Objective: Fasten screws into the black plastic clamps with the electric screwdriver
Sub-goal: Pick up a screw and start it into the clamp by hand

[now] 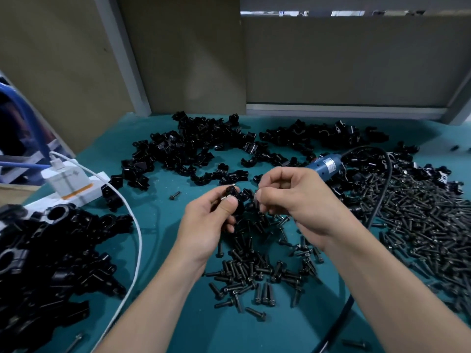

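Nearest the viewer, below the clamp [233,196] held at the centre, two bare forearms reach over a smooth teal surface [178,314]. A scatter of loose screws [254,271], short, dark and flanged at the head, lies just under that clamp. The left hand [211,220] grips the clamp, a small glossy black plastic block; its fingers curl behind the block and the thumb presses on its front. Just right of the clamp, the right hand [293,197] has its fingers curled, the tips pinching a small piece [258,192] with a bright end, too small to identify. Left of the clamp sits a pile of joined clamps [51,263] with round bores. A thin white cable [137,238] curves past that pile up to a white power strip [76,189]. Right of the clamp spreads a broad screw heap [420,225], dull and bristly, crossed by a black rubbery cord [382,194]. Beyond the clamp and slightly right, the electric screwdriver [326,165] lies on its side, a blue cylinder bearing a label. Farther back, arched clamp halves [193,146] lie in tangled black mounds. Matte beige partition boards [356,62] in grey frames stand behind them.
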{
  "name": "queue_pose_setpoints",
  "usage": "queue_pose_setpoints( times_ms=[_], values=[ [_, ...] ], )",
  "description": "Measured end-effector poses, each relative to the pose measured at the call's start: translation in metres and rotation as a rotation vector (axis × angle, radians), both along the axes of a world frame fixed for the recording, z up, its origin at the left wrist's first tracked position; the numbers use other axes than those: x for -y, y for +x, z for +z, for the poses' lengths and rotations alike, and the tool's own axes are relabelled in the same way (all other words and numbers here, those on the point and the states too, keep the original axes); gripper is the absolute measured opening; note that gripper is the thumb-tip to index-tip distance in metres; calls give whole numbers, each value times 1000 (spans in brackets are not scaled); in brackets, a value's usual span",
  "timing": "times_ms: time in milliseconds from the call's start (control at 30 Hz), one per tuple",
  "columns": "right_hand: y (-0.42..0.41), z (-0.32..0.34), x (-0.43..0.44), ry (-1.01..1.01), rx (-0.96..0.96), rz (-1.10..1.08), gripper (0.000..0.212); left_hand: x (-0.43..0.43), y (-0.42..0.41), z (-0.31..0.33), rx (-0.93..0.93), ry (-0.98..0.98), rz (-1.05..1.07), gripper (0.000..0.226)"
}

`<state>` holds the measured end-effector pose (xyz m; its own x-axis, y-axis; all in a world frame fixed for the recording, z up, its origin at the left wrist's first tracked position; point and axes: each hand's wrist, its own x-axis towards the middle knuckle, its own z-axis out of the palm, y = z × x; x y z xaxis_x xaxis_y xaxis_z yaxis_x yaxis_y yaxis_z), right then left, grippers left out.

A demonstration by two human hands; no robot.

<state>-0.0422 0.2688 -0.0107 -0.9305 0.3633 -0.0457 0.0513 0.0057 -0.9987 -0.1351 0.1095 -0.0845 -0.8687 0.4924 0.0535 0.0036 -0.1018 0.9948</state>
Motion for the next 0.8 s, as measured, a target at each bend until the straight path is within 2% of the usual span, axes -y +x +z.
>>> queue_pose_setpoints(
  times_ms=[167,300,600,800],
  values=[
    [-3,-4,-2,-167,-5,-9,23,-2,1,-1,-105,-10,-8,22],
    [-5,-7,-1,-242,-8,-66,14,-2,1,1,-133,25,-5,23],
    [-9,-16,3,24,-28,-58,12,-2,3,2,-163,33,9,22],
    [-10,-17,0,219,7,-25,15,-1,0,-3,-175,-52,78,30]
  ],
)
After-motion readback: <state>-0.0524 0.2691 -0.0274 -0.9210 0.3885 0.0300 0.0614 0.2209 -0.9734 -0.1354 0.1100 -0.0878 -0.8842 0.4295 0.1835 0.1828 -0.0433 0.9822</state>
